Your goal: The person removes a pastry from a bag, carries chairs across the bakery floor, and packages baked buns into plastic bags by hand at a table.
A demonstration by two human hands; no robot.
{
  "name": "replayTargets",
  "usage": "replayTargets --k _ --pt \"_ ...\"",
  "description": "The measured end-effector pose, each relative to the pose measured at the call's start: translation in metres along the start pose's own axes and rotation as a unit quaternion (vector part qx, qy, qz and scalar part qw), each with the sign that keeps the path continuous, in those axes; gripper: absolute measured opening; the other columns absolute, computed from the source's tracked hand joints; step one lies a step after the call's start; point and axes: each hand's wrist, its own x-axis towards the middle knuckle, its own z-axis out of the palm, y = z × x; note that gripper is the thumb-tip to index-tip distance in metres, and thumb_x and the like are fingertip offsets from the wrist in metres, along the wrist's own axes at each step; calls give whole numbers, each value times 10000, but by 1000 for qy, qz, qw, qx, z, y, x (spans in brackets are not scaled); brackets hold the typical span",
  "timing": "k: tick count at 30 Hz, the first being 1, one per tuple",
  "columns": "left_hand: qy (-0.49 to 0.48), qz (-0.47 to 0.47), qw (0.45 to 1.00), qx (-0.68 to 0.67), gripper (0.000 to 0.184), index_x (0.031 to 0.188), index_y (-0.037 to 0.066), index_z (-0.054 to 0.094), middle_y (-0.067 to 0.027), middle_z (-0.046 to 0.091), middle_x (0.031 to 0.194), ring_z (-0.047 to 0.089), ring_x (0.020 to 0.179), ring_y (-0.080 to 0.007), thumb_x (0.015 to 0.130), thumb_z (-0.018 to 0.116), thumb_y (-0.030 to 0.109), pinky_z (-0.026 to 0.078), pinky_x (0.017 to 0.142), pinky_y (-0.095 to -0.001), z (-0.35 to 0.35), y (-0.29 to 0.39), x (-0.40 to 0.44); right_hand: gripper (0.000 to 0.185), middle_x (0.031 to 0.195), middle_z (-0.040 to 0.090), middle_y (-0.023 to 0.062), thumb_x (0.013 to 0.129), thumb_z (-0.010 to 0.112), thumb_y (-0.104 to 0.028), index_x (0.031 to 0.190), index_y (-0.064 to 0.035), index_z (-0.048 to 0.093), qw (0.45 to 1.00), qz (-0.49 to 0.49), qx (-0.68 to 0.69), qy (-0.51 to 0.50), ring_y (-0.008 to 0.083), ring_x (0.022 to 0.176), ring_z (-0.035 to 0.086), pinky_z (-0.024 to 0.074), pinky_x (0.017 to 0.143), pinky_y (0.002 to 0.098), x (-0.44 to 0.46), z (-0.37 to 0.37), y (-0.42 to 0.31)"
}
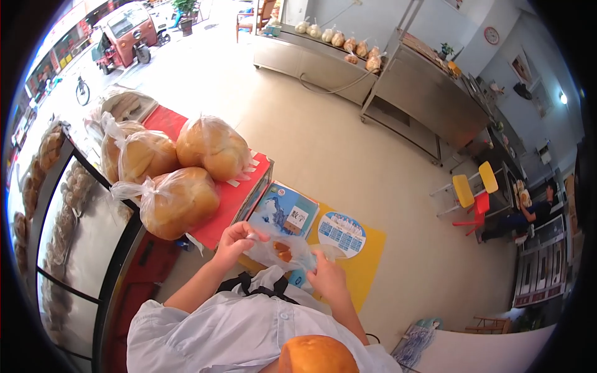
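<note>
A clear plastic bag (292, 248) is stretched between my two hands, above a yellow surface. Inside or behind its film a small brown piece (282, 251) shows; I cannot tell what it is. My left hand (235, 244) pinches one end of the bag, close to the red-topped table. At the other end, my right hand (327, 275) has its fingers closed on the plastic. A golden-brown, rounded, bread-like thing (318, 355) fills the bottom edge of the view, in front of my shirt; what supports it is hidden.
Three large bagged loaves (180, 202) sit on a red tabletop (219, 214) at left, beside a glass-fronted bread case (74, 242). A blue book (283, 208) and round calendar card (342, 234) lie on a yellow surface (367, 267). A person (528, 214) is at far right near stools.
</note>
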Motion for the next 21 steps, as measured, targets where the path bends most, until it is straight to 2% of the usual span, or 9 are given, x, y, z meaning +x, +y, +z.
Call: replayTargets --k 2,4,6,9,12,14,16,18,21 --pt "5 -4 1000 21 225 972 65 542 -121 663 1043 627 995 -209 782 642 132 475 892 -366 9 2 -2 524 850 616 101 736 710 -196 1207 -97 500 998 52 6 -37 284 782 626 494 695 410 -3 -4 -4" --pt "16 -4 999 45 333 1085 56 553 -104 665 1044 634 986 -203 778 658 131 482 877 -364 23 16 -1 416 681 573 69 740 686 -143 1125 -99 534 985 5 159 72 266 624 601 489 614 394 -6 -24 -32" --pt "-161 -52 946 276 605 1319 70 447 -99 666 1033 651 955 -221 768 687 132 496 826 -362 41 35 1 372 697 575 72 744 683 -121 1091 -89 552 976 -66 185 88 254 626 597 485 604 378 -4 -26 -50" --pt "-196 -43 856 476 799 1448 192 251 -134 658 901 640 835 -341 772 676 223 500 705 -394 64 20 3 294 707 575 65 749 682 -67 1027 -71 585 951 -202 216 87 209 619 589 483 587 324 -3 -19 -77" --pt "-230 34 875 425 511 1265 134 503 -154 649 826 639 776 -344 778 646 193 489 653 -412 53 -1 1 219 753 591 59 751 705 -52 949 -55 612 929 -309 194 58 161 660 590 488 610 295 -1 -9 -82" --pt "-233 26 852 469 383 1160 93 554 -146 641 785 632 735 -330 797 638 187 481 643 -395 46 -1 2 282 800 604 64 728 734 -56 976 -41 600 933 -198 253 160 164 714 598 488 649 294 -5 -12 -77" --pt "-242 15 828 506 271 1054 51 606 -137 634 744 624 694 -315 817 629 181 474 634 -379 45 -2 -2 419 920 597 112 717 771 -131 1076 -43 574 923 -195 301 139 226 817 594 481 727 344 -4 -15 -61" --pt "-151 -11 918 368 172 909 43 629 -132 636 746 632 694 -293 879 608 211 471 627 -374 48 2 -7 560 1068 573 165 708 797 -199 1176 -43 531 938 -227 243 100 261 971 565 451 840 378 -5 -23 -58" --pt "-103 -8 930 353 219 960 100 633 -124 636 746 624 669 -310 922 576 308 486 631 -360 68 19 -1 537 1165 538 190 791 735 -234 1236 -47 499 948 -298 108 10 275 1066 526 411 918 399 22 24 -37"
